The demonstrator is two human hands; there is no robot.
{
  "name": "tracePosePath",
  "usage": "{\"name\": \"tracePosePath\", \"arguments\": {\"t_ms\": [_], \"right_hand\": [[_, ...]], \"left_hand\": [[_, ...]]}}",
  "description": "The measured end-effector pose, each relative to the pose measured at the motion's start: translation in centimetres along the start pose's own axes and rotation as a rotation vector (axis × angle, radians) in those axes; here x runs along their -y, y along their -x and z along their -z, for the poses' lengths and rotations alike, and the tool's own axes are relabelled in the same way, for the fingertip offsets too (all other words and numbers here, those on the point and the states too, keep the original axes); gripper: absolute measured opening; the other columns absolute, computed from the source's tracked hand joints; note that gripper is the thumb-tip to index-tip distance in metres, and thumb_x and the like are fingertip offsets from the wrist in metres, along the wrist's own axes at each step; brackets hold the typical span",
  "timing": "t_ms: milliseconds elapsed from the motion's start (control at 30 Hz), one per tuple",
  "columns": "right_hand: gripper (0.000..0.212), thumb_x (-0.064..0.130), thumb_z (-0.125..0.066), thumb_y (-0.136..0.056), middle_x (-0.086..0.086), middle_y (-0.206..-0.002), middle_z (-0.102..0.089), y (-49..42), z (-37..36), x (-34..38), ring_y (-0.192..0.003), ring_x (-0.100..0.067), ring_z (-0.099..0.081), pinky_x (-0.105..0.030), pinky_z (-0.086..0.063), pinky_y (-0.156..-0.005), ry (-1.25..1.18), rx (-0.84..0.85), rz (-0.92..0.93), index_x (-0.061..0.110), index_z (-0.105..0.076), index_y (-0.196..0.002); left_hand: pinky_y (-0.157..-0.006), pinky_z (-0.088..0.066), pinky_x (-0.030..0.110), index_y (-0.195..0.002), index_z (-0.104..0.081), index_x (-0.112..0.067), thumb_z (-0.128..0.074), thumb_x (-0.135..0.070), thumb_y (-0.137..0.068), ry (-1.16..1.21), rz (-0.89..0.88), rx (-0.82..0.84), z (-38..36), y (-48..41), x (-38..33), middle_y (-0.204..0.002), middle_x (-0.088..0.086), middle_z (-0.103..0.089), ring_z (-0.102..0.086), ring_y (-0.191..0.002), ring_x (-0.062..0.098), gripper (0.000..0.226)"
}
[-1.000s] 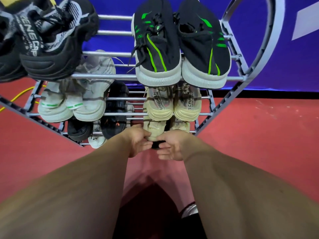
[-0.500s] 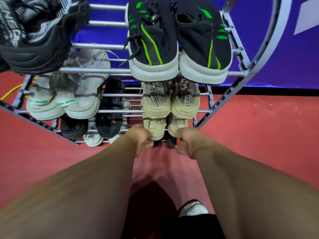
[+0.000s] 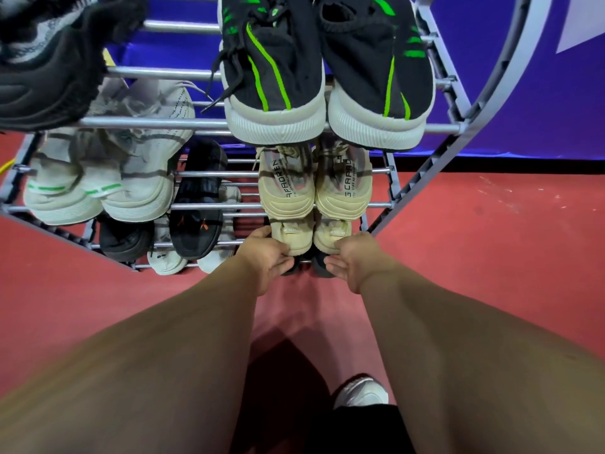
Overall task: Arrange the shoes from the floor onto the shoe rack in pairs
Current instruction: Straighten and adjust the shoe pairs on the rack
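Note:
The grey shoe rack (image 3: pixel 163 123) fills the upper view, loaded on several tiers. My left hand (image 3: pixel 265 257) and my right hand (image 3: pixel 350 261) reach to its lowest tier, fingers curled on the heels of a pair of black shoes (image 3: pixel 306 268). These shoes are mostly hidden under a small beige pair (image 3: pixel 294 235). Above sit beige lettered sneakers (image 3: pixel 288 191) and black sneakers with green stripes (image 3: pixel 275 80). White sneakers with green marks (image 3: pixel 137 185), a black sandal (image 3: pixel 199 204) and a chunky black sneaker (image 3: pixel 42 80) occupy the left half.
Red floor (image 3: pixel 491 257) spreads around the rack, and a blue wall (image 3: pixel 540 109) stands behind it. A black shoe (image 3: pixel 124 240) and white shoes (image 3: pixel 167 262) lie low on the left. My own white shoe (image 3: pixel 360 391) shows below. A yellow cable (image 3: pixel 5 167) runs at the left edge.
My hands were close together on a black item at the rack's front. They have since spread apart and pushed forward, each now at one black shoe's heel on the lowest tier.

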State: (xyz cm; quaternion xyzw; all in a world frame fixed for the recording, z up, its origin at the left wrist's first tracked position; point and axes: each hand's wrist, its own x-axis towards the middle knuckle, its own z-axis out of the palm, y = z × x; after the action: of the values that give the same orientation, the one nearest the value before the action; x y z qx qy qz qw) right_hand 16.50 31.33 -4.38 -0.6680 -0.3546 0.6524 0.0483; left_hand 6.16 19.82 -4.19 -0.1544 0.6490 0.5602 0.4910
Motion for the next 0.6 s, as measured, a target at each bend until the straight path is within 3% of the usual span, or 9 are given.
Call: {"name": "tracePosePath", "arguments": {"t_ms": [33, 67, 167, 267, 333, 400, 500, 533, 600], "right_hand": [[0.037, 0.0, -0.038, -0.102, -0.026, -0.132, -0.065, -0.1, 0.0, -0.1, -0.114, -0.043, -0.068, -0.031, -0.062, -0.065, 0.002, 0.001, 0.018, 0.024, -0.052, -0.127], [0.039, 0.002, -0.042, -0.102, -0.024, -0.122, -0.069, -0.3, 0.0, 0.0, -0.099, -0.038, -0.073, -0.026, -0.058, -0.054, 0.008, 0.007, 0.048, 0.023, -0.05, -0.134], [0.048, 0.007, -0.048, -0.1, -0.014, -0.108, -0.069, -0.7, 0.0, 0.1, -0.078, -0.026, -0.07, -0.027, -0.058, -0.053, 0.066, 0.024, 0.104, 0.025, -0.043, -0.144], [0.045, 0.01, -0.04, -0.102, -0.006, -0.077, -0.052, -1.6, -0.1, -0.1, -0.056, -0.02, -0.045, -0.023, -0.038, -0.042, 0.109, -0.01, 0.037, 0.027, -0.046, -0.144], [0.04, 0.017, -0.039, -0.104, -0.011, -0.069, -0.045, -2.1, -0.1, -0.1, -0.051, -0.02, -0.034, -0.022, -0.029, -0.037, 0.064, -0.022, -0.028, 0.026, -0.048, -0.142], [0.032, 0.015, -0.042, -0.102, -0.022, -0.072, -0.054, -1.9, -0.1, 0.0, -0.051, -0.019, -0.033, -0.024, -0.029, -0.039, 0.072, -0.025, -0.028, 0.021, -0.053, -0.131], [0.017, 0.007, -0.042, -0.099, -0.004, -0.066, -0.035, -1.2, -0.4, 0.0, -0.044, -0.015, -0.026, -0.022, -0.025, -0.039, 0.053, 0.002, 0.002, 0.021, -0.047, -0.108], [0.02, 0.004, -0.041, -0.098, -0.001, -0.067, -0.037, -1.2, -0.4, 0.0, -0.043, -0.014, -0.03, -0.021, -0.027, -0.039, 0.027, 0.019, 0.018, 0.022, -0.044, -0.107], [0.019, 0.003, -0.04, -0.099, 0.002, -0.084, -0.062, -1.5, -0.6, -0.1, -0.059, -0.018, -0.065, -0.026, -0.053, -0.052, -0.006, 0.02, 0.016, 0.019, -0.046, -0.109]], "left_hand": [[-0.091, -0.057, 0.038, -0.144, -0.044, -0.02, -0.055, 0.01, -0.095, 0.007, -0.004, 0.003, 0.0, -0.1, 0.0, -0.105, 0.01, -0.067, -0.068, -0.088, 0.021, 0.059], [-0.09, -0.057, 0.037, -0.145, -0.043, -0.02, -0.055, 0.01, -0.095, 0.015, -0.008, 0.006, -0.1, -0.1, 0.0, -0.105, 0.01, -0.067, -0.068, -0.089, 0.021, 0.06], [-0.082, -0.058, 0.033, -0.147, -0.041, -0.02, -0.056, 0.009, -0.095, 0.043, -0.022, 0.0, -0.1, -0.3, 0.1, -0.113, 0.013, -0.068, -0.069, -0.096, 0.022, 0.062], [-0.08, -0.059, 0.032, -0.146, -0.041, -0.021, -0.058, 0.008, -0.095, 0.051, -0.03, -0.002, -0.1, -0.4, 0.1, -0.119, 0.014, -0.068, -0.069, -0.103, 0.024, 0.061], [-0.083, -0.059, 0.033, -0.146, -0.04, -0.022, -0.059, 0.008, -0.094, 0.057, -0.028, 0.0, -0.1, -0.4, 0.1, -0.118, 0.014, -0.068, -0.07, -0.102, 0.024, 0.063], [-0.085, -0.059, 0.034, -0.148, -0.039, -0.023, -0.059, 0.007, -0.095, 0.064, -0.028, 0.001, 0.0, -0.4, 0.2, -0.119, 0.014, -0.068, -0.07, -0.102, 0.024, 0.064], [-0.083, -0.059, 0.033, -0.147, -0.04, -0.023, -0.058, 0.007, -0.095, 0.065, -0.026, 0.006, 0.0, -0.4, 0.2, -0.121, 0.015, -0.067, -0.069, -0.105, 0.025, 0.062], [-0.082, -0.059, 0.032, -0.146, -0.04, -0.022, -0.058, 0.006, -0.095, 0.062, -0.029, 0.004, 0.1, -0.5, 0.2, -0.12, 0.015, -0.068, -0.069, -0.104, 0.024, 0.061], [-0.079, -0.06, 0.031, -0.147, -0.041, -0.02, -0.059, 0.005, -0.095, 0.052, -0.033, -0.004, 0.2, -0.6, 0.1, -0.117, 0.015, -0.068, -0.07, -0.099, 0.023, 0.06]]}}
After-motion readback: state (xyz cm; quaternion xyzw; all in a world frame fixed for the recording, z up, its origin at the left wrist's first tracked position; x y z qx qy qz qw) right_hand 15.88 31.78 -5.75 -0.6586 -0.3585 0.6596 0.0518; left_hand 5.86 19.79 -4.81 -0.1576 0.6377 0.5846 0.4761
